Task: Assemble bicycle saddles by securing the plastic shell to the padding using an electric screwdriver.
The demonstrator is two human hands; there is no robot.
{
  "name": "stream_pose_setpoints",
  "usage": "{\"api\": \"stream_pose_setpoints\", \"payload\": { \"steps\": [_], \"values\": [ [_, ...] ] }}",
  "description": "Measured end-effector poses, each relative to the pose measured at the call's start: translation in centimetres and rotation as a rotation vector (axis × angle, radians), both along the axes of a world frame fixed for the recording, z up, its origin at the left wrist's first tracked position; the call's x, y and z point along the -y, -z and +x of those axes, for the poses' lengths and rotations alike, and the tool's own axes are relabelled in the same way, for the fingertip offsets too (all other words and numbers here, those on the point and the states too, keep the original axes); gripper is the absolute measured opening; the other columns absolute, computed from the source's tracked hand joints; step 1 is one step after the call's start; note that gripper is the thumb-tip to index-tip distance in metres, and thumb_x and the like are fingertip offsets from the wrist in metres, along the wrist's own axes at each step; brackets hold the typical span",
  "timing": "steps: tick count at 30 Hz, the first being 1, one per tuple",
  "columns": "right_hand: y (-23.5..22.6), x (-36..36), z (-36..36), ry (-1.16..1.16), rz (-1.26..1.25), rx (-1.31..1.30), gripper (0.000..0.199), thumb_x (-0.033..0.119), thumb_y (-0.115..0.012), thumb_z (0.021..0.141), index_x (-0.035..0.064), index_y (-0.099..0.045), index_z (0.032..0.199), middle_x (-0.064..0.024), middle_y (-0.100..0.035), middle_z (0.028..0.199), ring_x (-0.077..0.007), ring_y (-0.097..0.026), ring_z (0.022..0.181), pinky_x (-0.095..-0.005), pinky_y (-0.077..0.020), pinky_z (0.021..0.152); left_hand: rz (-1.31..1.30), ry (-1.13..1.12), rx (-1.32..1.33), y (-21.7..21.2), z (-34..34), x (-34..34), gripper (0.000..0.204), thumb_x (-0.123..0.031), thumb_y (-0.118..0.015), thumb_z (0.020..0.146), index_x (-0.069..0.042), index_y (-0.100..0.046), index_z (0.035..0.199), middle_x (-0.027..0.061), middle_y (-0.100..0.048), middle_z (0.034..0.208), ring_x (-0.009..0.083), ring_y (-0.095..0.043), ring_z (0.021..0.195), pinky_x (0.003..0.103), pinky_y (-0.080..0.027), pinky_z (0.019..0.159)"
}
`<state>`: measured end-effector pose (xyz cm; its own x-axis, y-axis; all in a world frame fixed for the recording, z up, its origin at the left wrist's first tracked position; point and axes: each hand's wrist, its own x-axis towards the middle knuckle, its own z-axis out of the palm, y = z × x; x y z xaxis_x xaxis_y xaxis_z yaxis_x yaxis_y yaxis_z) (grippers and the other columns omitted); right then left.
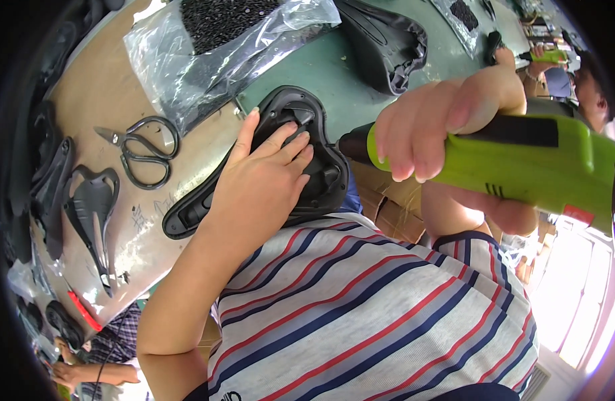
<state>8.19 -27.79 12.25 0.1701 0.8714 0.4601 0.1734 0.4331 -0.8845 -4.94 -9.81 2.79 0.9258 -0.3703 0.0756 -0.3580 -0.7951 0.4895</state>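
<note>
Workshop surface [100, 87], part bare brown board, part green mat, crowded with saddle parts.

Black bicycle saddle [207, 204] lies underside up at the near edge of the surface, right against the person's striped shirt [361, 314]. Nose end points toward the near left, wide end toward the right.

Left hand [264, 177] lies flat on the saddle's underside, fingers spread and pressing down, not curled around anything.

Right hand [448, 123] is clenched around the body of a lime-green power screwdriver [521, 160]. Its dark nose points left and meets the wide end of the saddle, just beside the left hand's fingertips. Whether the bit is seated I cannot tell.

Outward from there: black-handled scissors [144, 150] on the brown board, left of the saddle and near it. Black saddle shell [90, 210] with a long pointed end farther left, near the left edge. Clear plastic bag [214, 47] of small black parts at the far side, above the scissors. Another black saddle [388, 43] on the green mat, toward the far right. Red-handled tool [83, 311] at the near left corner.

Another person's hand [541, 57] holds a green tool at the far right corner.
</note>
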Motion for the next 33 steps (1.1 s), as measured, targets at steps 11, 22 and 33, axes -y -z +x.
{"api": "stream_pose_setpoints", "payload": {
  "steps": [11,22,33],
  "values": [
    [0.0,0.2,-1.6,0.057,-0.253,0.119,0.076,0.050,-0.078,0.071,-0.0001,-0.041,0.115,-0.0112,-0.058,0.085,-0.0228,-0.059,0.075,-0.0380,-0.0480,0.063,-0.022,0.011,0.121,1.2,-0.2,0.0,0.030,-0.021,-0.059,0.084,-0.005,-0.067,0.108,0.0018,-0.063,0.116,0.0161,-0.046,0.122,0.045,-0.017,0.114],
    [1.4,-1.0,-2.7,0.066,-0.056,0.050,0.067,0.051,-0.076,0.073,0.0026,-0.047,0.110,-0.0093,-0.059,0.079,-0.0238,-0.059,0.066,-0.0372,-0.0481,0.056,-0.137,-0.026,0.135,1.9,-0.4,-0.1,0.029,-0.019,-0.060,0.082,-0.002,-0.068,0.104,0.0043,-0.065,0.112,0.0178,-0.050,0.118,0.043,-0.017,0.115],
    [2.4,-1.3,-2.2,0.113,0.005,-0.012,0.067,0.055,-0.072,0.075,0.0037,-0.044,0.108,-0.0077,-0.057,0.077,-0.0227,-0.059,0.064,-0.0366,-0.0479,0.056,-0.137,-0.029,0.110,1.9,-0.3,-0.1,0.030,-0.018,-0.060,0.083,-0.001,-0.068,0.105,0.0050,-0.065,0.112,0.0176,-0.049,0.119,0.043,-0.016,0.115]
  ]
}}
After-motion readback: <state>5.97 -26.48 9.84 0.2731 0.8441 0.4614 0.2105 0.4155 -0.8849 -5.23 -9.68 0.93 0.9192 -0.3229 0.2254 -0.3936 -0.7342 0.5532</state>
